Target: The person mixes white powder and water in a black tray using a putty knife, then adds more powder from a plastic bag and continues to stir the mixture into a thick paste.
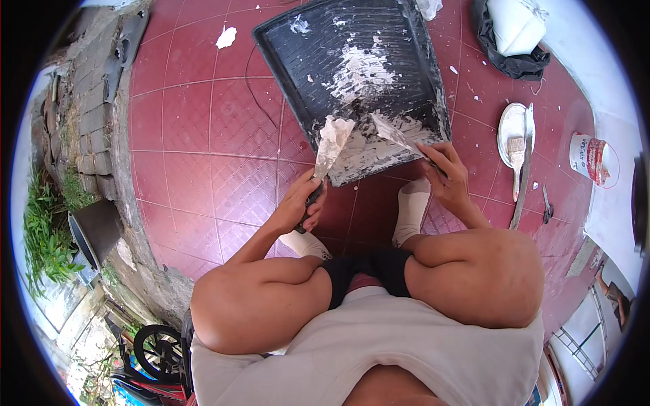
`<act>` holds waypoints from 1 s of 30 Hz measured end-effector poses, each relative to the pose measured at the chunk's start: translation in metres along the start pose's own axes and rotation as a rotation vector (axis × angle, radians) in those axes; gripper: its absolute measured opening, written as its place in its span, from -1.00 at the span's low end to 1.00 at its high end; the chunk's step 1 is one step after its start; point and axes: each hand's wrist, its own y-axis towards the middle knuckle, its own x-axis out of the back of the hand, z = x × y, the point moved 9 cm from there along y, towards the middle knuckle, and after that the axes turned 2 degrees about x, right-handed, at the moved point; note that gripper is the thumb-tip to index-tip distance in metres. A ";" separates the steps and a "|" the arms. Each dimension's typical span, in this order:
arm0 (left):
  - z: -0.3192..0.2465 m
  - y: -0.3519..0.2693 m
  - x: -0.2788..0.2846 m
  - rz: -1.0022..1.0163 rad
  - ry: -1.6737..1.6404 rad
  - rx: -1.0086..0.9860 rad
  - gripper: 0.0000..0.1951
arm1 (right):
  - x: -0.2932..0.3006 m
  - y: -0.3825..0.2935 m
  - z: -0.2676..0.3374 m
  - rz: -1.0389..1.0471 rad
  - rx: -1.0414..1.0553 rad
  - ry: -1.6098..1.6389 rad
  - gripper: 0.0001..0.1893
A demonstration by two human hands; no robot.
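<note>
My left hand grips the dark handle of a putty knife, its blade coated with white compound and lying over the tray's near left part. In my right hand is a second putty knife, its smeared blade pointing left into the tray. Both blades are close to each other, apart. The black plastic paint tray lies tilted to my view on the floor, with ridges at its far part. White compound sticks to the ridges, and more is spread along the near end.
Right of the tray lie a white oval lid with a paintbrush, a long flat strip and scissors. Beyond are a bucket and a black bag holding a white package. A person is near a ladder.
</note>
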 end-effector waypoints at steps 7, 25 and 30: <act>-0.005 0.006 -0.015 0.085 -0.020 0.048 -0.77 | -0.030 0.031 0.031 -0.045 0.356 -0.062 -0.49; -0.034 -0.005 0.005 -0.109 0.798 -0.127 -0.81 | 0.027 0.013 -0.069 0.050 -0.300 0.219 -0.67; -0.035 -0.003 -0.001 -0.041 0.996 -0.115 -0.80 | 0.008 0.046 -0.027 0.119 -0.052 0.284 -0.69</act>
